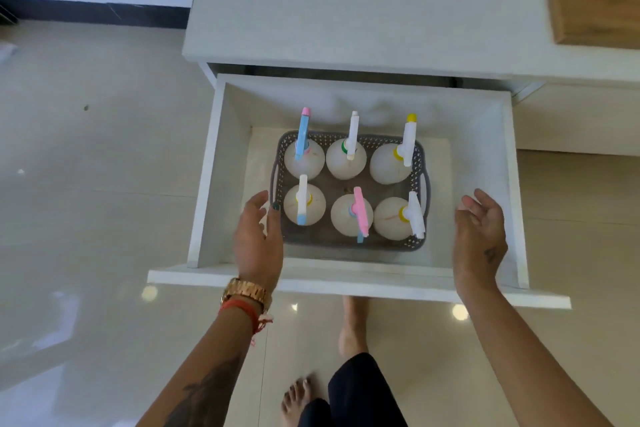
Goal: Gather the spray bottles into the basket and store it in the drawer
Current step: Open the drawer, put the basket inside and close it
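Bare feet (349, 333) stand on a glossy tiled floor (86, 218), just in front of a white drawer (346, 277) pulled fully out of a white cabinet (363, 10). Both forearms reach forward over the drawer's near edge. Left hand (258, 239), with a gold watch (247, 293) and red thread at the wrist, is spread with fingers relaxed, holding nothing, just beside the left handle of a grey perforated basket (349, 243). Right hand (479, 236) is also spread and empty, a little apart from the basket's right side. Resting on the drawer bottom, the basket holds six white spray bottles (349, 215) standing upright in two rows of three, with nozzles in blue, pink, white and yellow. Judging by this, gathering and placing appear finished; what remains is closing the drawer, which calls for drawing both hands clear and pushing the front panel evenly inward.
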